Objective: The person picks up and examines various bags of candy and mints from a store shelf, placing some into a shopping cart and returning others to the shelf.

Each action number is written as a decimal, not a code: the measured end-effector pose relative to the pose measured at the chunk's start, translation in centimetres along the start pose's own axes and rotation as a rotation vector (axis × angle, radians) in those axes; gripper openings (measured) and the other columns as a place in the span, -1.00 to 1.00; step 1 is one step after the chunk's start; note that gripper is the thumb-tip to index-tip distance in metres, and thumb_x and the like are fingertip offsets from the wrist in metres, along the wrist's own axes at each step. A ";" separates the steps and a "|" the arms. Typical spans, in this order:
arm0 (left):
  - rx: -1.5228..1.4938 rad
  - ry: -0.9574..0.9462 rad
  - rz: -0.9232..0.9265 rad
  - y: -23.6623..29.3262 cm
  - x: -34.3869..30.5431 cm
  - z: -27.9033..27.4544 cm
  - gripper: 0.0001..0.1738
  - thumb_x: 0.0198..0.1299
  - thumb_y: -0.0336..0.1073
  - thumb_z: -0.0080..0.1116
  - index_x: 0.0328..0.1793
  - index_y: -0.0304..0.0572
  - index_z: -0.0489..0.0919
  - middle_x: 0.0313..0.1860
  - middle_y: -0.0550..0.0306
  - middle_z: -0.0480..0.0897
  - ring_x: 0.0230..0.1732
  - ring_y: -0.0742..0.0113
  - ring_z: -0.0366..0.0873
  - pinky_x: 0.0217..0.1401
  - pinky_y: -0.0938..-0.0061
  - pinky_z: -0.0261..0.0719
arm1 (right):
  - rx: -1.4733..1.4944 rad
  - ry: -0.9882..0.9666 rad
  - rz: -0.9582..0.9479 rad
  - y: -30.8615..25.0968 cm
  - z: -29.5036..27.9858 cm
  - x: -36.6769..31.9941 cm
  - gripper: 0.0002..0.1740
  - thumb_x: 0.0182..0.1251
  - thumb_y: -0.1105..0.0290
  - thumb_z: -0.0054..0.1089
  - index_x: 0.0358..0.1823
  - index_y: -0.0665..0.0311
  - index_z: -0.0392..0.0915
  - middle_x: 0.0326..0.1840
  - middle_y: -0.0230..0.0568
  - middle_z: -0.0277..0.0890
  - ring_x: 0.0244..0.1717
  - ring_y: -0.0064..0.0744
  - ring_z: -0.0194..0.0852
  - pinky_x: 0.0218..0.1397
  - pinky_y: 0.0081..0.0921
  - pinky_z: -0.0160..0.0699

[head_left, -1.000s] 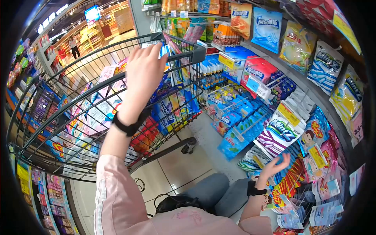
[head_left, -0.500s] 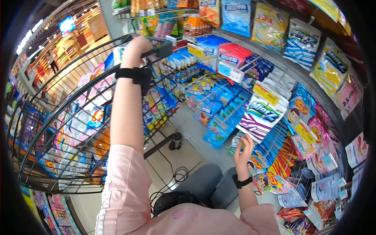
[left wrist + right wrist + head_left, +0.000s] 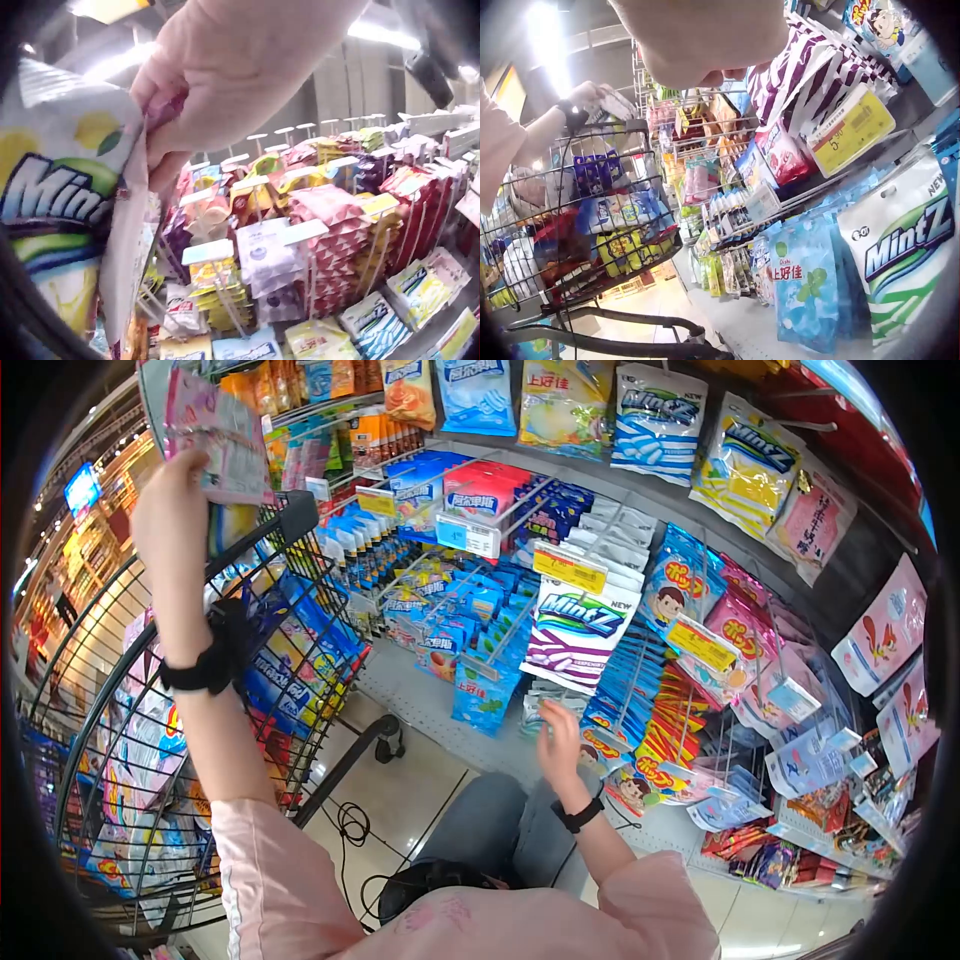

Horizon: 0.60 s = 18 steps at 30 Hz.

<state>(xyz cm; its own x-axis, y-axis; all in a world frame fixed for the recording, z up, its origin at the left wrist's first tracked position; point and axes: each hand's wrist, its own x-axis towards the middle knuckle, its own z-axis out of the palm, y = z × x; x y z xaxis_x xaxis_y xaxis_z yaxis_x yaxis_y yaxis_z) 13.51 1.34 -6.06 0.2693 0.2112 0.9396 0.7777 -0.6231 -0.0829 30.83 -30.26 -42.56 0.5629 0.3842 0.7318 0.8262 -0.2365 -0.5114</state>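
Observation:
Above the near end of the cart, my left hand grips a pink candy bag. In the left wrist view, the fingers of that hand pinch the top edge, and a white MintZ bag with lemons hangs against it. My right hand is low in front of the rack, its fingers loosely bent and nothing in them. Just above it hangs a purple-striped MintZ bag. The right wrist view shows part of that hand along the top, with a green MintZ bag below.
Many candy packs fill the cart, including blue bags. Price tags stick out from the rack hooks. A cart wheel stands on the floor beside a loose black cable.
The left hand has moved left and up from inside the cart with the pink bag now showing. The right hand has shifted left below the purple MintZ bag. The view has turned right.

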 end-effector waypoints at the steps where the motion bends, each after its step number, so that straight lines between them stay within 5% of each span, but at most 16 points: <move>1: -0.057 0.022 0.019 0.6 0.0 -1.6 -0.75 0.07 -0.36 -0.17 -0.24 0.02 0.55 -0.30 0.03 0.56 -0.24 0.08 0.51 -0.23 0.32 0.42 | 0.018 -0.015 -0.004 -0.3 0.1 0.0 -0.69 -0.06 0.66 -0.02 -0.21 0.27 0.41 -0.08 -0.14 0.35 -0.05 -0.12 0.31 -0.02 -0.34 0.28; 6: -0.392 0.193 0.218 3.1 -1.1 -6.9 -0.77 0.02 -0.50 -0.09 -0.26 -0.07 0.56 -0.32 0.09 0.54 -0.28 0.16 0.49 -0.27 0.42 0.42 | 0.058 -0.035 -0.028 -1.5 0.4 0.5 -0.71 -0.05 0.66 -0.02 -0.22 0.29 0.42 -0.10 -0.13 0.37 -0.06 -0.10 0.32 -0.02 -0.33 0.29; 13: -0.589 0.121 0.403 7.7 -4.0 -8.8 -0.74 -0.18 -0.62 -0.02 -0.37 -0.15 0.58 -0.39 0.10 0.53 -0.37 0.22 0.46 -0.31 0.50 0.40 | 0.112 -0.032 0.020 -2.6 0.0 1.2 -0.74 0.00 0.63 -0.01 -0.21 0.30 0.41 -0.08 -0.10 0.38 -0.04 -0.07 0.32 -0.01 -0.33 0.30; 16: -0.875 -0.085 0.220 9.3 -5.1 -8.9 -0.73 -0.18 -0.62 0.00 -0.36 -0.16 0.60 -0.42 0.11 0.55 -0.42 0.28 0.48 -0.38 0.53 0.40 | 0.228 -0.047 0.113 -2.7 -0.6 1.7 -0.67 0.04 0.60 -0.01 -0.09 0.32 0.35 -0.01 -0.08 0.33 0.03 -0.15 0.30 0.04 -0.36 0.29; 18: -1.170 -0.330 0.234 10.6 -6.1 -7.8 -0.76 -0.15 -0.62 0.02 -0.35 -0.18 0.60 -0.44 0.12 0.55 -0.43 0.32 0.49 -0.40 0.57 0.40 | 0.676 -0.122 0.290 -2.7 -1.0 1.3 -0.52 0.09 0.56 -0.01 0.11 0.33 0.20 0.13 -0.09 0.21 0.15 -0.24 0.18 0.15 -0.38 0.19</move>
<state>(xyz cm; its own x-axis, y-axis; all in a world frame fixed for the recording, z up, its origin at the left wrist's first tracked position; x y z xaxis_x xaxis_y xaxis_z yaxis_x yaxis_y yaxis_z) 15.69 -12.43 -10.04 0.5952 0.0784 0.7997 -0.2379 -0.9334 0.2686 29.39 -30.02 -39.76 0.7171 0.4954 0.4902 0.4280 0.2421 -0.8707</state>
